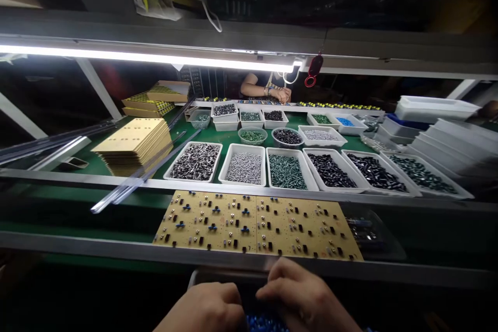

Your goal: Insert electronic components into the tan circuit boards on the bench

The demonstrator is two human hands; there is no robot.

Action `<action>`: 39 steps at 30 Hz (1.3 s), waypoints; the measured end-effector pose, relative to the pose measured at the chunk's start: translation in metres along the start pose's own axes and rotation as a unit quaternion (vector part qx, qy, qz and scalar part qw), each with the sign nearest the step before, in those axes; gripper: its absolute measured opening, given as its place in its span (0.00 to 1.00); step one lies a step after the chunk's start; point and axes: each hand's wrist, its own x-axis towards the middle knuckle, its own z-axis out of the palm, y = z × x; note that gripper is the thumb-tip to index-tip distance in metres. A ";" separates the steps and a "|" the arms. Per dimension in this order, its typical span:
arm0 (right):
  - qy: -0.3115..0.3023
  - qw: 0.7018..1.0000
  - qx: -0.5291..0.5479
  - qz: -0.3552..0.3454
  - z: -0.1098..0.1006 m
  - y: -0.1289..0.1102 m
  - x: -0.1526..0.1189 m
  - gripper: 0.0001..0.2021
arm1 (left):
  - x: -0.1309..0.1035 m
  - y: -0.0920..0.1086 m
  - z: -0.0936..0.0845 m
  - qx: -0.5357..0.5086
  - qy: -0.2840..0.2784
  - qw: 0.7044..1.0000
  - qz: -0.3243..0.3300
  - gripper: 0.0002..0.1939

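Observation:
Both hands are low over a tray (193, 279) at the bottom of the view, with small blue electronic components (266, 323) inside it. My left hand (210, 305) is closed, its fingers curled down with the tips hidden. My right hand (301, 293) is bent inward, fingers drawn together just to the right of the left one; whatever they pinch does not show. Beyond the hands, two tan circuit boards lie side by side. The left board (229, 218) carries several blue parts among black ones; on the right board (288, 236) I see no blue parts.
White trays of components (244, 166) line the shelf behind a metal rail (97, 180). A stack of tan boards (132, 140) stands left beside clear plastic strips (128, 187). Stacked empty trays (451, 145) are at right. Across the bench, a co-worker's hands (282, 95) work under the lamp (155, 57).

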 end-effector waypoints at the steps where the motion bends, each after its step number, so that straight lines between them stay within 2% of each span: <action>1: 0.027 0.999 0.020 0.002 -0.007 0.001 0.006 0.12 | -0.001 0.001 -0.002 -0.019 0.014 1.000 -0.003 0.09; 3: 0.098 0.995 0.009 0.003 -0.023 0.004 0.022 0.09 | -0.002 0.002 -0.003 -0.039 0.036 0.998 -0.014 0.07; 6: 0.169 0.979 -0.104 -0.036 -0.048 0.012 0.045 0.07 | -0.004 0.004 -0.001 -0.059 0.056 0.996 -0.021 0.06; 10: 0.134 0.973 -0.180 -0.061 -0.068 0.025 0.062 0.09 | -0.005 0.008 -0.001 -0.130 0.077 0.988 -0.033 0.08; 18: 0.076 0.976 -0.191 -0.077 -0.069 0.035 0.067 0.11 | -0.014 0.001 0.001 -0.183 0.074 0.975 -0.103 0.13; 23: 0.066 0.976 -0.196 -0.062 -0.070 0.040 0.069 0.10 | -0.015 0.000 0.001 -0.180 0.161 0.967 -0.081 0.16; 27: 0.117 0.969 -0.204 -0.079 -0.071 0.042 0.065 0.14 | -0.015 -0.003 0.005 -0.178 0.209 0.960 -0.058 0.13; 30: 0.177 0.957 -0.203 -0.104 -0.066 0.031 0.052 0.12 | -0.017 -0.003 0.003 -0.171 0.228 0.956 -0.064 0.10; 32: 0.177 0.964 -0.176 -0.097 -0.057 0.019 0.038 0.11 | -0.015 -0.002 -0.004 -0.185 0.239 0.950 -0.077 0.07; 36: 0.049 0.984 -0.151 -0.085 -0.022 0.004 0.012 0.12 | 0.008 0.001 -0.028 -0.175 0.262 0.943 -0.111 0.04; 39: -0.008 0.964 -0.246 -0.101 0.011 0.007 0.002 0.08 | 0.046 0.002 -0.046 -0.107 0.279 0.949 -0.098 0.05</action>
